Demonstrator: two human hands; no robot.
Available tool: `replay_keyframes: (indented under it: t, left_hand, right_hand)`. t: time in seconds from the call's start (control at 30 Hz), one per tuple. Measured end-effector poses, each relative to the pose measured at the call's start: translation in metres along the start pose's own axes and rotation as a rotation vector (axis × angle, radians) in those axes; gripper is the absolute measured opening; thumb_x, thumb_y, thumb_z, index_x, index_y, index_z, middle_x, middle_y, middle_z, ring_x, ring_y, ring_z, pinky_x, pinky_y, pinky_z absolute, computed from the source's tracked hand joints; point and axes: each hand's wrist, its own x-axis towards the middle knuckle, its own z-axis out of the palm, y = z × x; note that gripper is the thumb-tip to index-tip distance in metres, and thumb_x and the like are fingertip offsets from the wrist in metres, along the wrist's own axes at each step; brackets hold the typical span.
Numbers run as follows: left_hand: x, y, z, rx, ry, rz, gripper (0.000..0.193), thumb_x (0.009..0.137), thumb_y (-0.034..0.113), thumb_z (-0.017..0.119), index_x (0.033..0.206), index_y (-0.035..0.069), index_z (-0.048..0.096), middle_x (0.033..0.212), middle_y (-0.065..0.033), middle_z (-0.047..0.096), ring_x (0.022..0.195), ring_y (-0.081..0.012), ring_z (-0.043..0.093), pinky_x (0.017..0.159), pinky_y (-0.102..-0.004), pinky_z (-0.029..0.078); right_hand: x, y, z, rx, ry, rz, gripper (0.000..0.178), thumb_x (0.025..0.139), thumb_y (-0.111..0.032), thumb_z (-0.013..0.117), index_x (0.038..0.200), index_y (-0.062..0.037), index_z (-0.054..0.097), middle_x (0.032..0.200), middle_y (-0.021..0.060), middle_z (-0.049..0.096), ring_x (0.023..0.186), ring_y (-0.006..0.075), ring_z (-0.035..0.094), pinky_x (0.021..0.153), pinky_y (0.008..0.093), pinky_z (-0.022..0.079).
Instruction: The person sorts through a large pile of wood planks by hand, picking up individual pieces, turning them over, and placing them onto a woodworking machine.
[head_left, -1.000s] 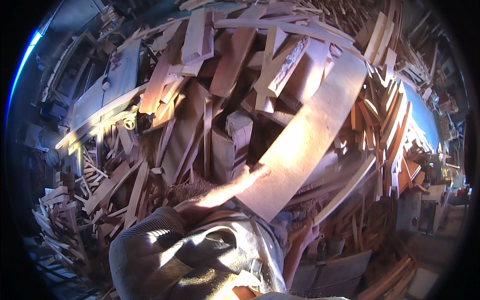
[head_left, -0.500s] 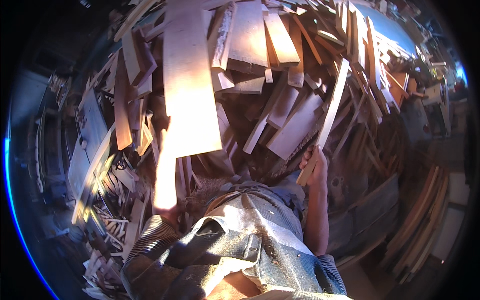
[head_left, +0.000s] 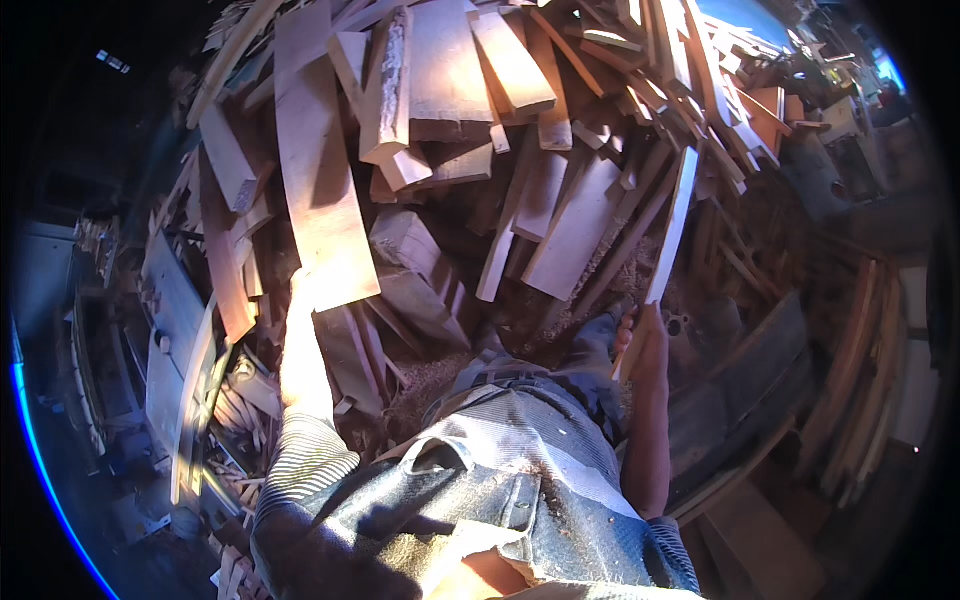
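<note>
A long, wide wooden board stretches from the scrap pile toward me, its near end lit by the sun. My left hand grips that board by its left edge at the near end; most of the fingers are hidden behind the wood. On the right, my right hand is closed round the lower part of a narrow wooden strip. The strip stands tilted, its upper end leaning away and slightly right. Bright glare on my left forearm washes out detail.
A heap of wood offcuts fills the far side. Shorter blocks lie in its shaded middle. Long planks lean at the right, beside a dark sheet. More scraps lie at the left, and sawdust covers the floor.
The wide board now sits lower and farther left, looking smaller and more slanted. My right hand with the strip has dropped slightly and shifted right. The whole view has also turned somewhat.
</note>
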Motion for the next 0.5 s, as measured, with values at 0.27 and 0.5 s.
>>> replay_keyframes:
  t: [0.27,0.5]
  left_hand:
    - [-0.015,0.063,0.194,0.377,0.671,0.339,0.074,0.078,0.023,0.084,0.136,-0.011,0.052,0.133,-0.0307,0.060,0.128,-0.0396,0.057,0.109,-0.0428,0.045]
    - [-0.046,0.131,0.328,0.125,0.368,0.592,0.051,0.078,0.017,0.075,0.121,-0.007,0.059,0.123,-0.0281,0.063,0.118,-0.0412,0.061,0.101,-0.0436,0.049]
  right_hand:
    - [-0.017,0.001,-0.033,-0.104,0.180,-0.022,0.030,0.103,-0.040,0.055,0.100,-0.0102,0.057,0.078,0.0030,0.054,0.059,0.0153,0.050,0.050,0.0323,0.042]
    - [-0.035,0.006,-0.024,-0.458,0.388,-0.273,0.022,0.093,-0.030,0.068,0.097,-0.0102,0.060,0.078,0.0009,0.054,0.063,0.0127,0.053,0.052,0.0284,0.044]
